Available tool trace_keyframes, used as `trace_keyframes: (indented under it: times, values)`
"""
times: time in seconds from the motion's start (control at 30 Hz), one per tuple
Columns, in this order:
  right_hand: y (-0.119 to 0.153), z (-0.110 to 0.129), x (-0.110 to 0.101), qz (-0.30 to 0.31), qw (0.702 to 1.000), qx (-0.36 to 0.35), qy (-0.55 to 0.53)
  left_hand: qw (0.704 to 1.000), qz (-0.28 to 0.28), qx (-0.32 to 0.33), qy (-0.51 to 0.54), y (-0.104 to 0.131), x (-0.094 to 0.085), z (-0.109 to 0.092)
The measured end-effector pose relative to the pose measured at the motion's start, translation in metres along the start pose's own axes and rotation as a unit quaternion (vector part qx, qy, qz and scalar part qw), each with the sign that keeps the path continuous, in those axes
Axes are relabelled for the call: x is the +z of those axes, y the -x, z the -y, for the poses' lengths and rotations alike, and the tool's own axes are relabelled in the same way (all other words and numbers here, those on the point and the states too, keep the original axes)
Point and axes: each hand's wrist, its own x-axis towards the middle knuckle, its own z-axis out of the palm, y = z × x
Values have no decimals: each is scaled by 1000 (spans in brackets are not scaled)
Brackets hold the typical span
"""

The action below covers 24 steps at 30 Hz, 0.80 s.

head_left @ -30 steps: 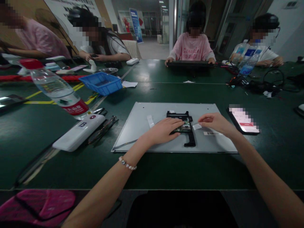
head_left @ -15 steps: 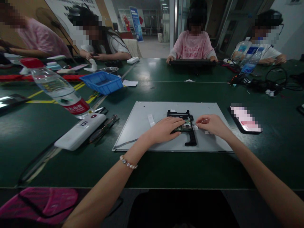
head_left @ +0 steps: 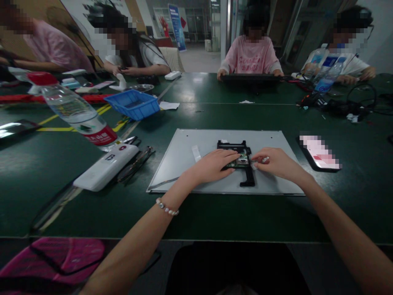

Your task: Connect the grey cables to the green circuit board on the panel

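Observation:
A flat grey panel lies on the green table in front of me. On it rests a black plastic frame with a green circuit board set in its middle. My left hand is open, its fingers laid flat across the left part of the board and frame. Just right of the frame, my right hand is closed in a pinch, with a small pale bit showing at its fingertips. What it holds is too small to name. A white strip lies on the panel beyond my left wrist.
To the left stand a water bottle, a white power bank and glasses. A blue bin sits farther back. Right of the panel lies a phone. Several people sit across the table, near cables and bottles.
My right hand has turned slightly and its fingertips have shifted beside the frame. My left hand stays flat on the board. The whole view has moved a little.

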Motion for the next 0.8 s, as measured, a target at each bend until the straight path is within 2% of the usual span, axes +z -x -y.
trace_keyframes:
  times: [0.23,0.5,0.63,0.8]
  values:
    - [1,0,-2,48,998,21,-41,1000,2,-2,4,0,1,1]
    - [-1,-12,-14,36,994,57,-85,1000,10,-8,-4,0,-3,-2]
    - [-3,-11,-6,28,991,69,-114,1000,8,-8,-5,0,-3,-2]
    - [-5,-7,9,5,994,44,-105,1000,9,-4,-10,0,-2,-2]
